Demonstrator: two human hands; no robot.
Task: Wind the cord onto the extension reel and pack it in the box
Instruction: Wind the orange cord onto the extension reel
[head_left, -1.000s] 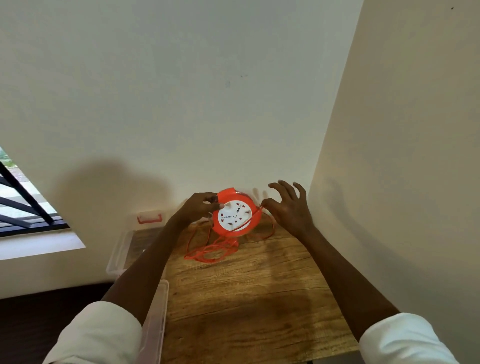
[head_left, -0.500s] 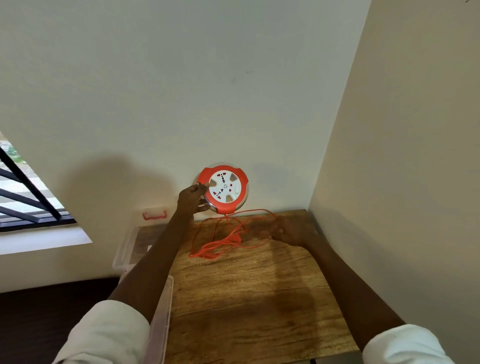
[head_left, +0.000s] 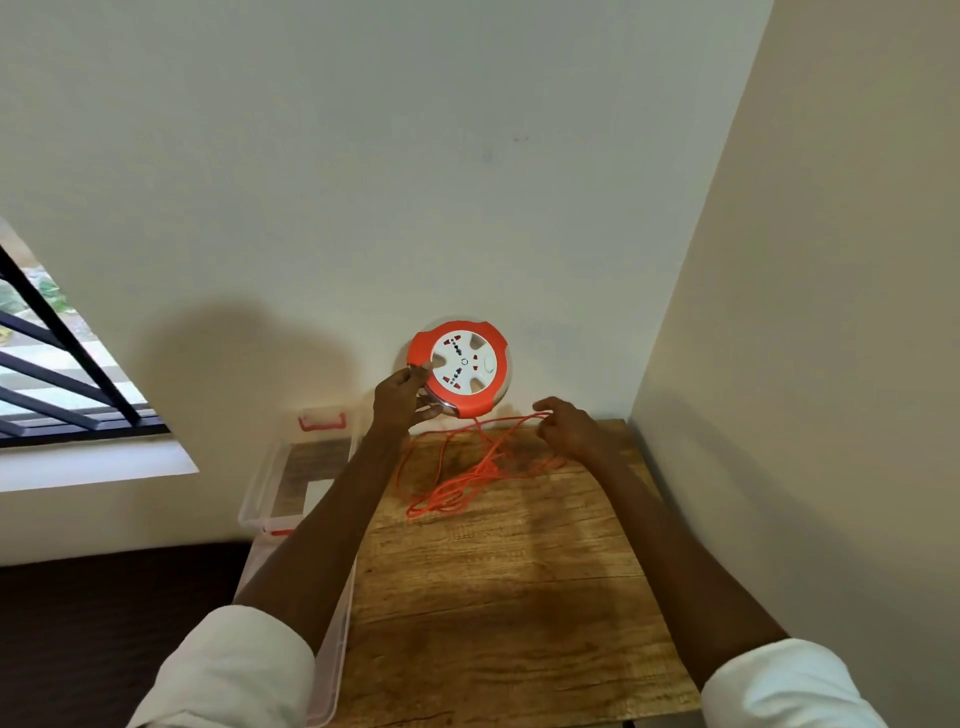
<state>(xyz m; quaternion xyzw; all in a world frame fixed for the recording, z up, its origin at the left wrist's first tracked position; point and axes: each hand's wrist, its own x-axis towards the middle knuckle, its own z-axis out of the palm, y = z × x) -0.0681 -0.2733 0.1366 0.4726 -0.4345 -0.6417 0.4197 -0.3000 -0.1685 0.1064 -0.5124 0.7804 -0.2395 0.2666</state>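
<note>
Right hand (head_left: 569, 428) first: we had its fingers curled lightly round a strand of the orange cord (head_left: 470, 475), pinching it just above the far end of the wooden table (head_left: 509, 597). Nearest us lay the bare planks, then the loose tangle of cord heaped on the far half, between our two arms. It looked thin, limp and light, so we judged it would snag on itself if pulled fast; better to feed it through pinched fingers a little at a time. To the left, beside the table, stood the clear plastic box (head_left: 270, 478) with red clips, open-topped as far as we could tell. Farther off, our left hand (head_left: 402, 400) gripped the reel (head_left: 460, 369) by its left rim, holding it raised off the table in front of the far wall, sockets facing us. We judged the reel rigid, smooth plastic, light enough for one hand; the rim gave the surest hold.
</note>
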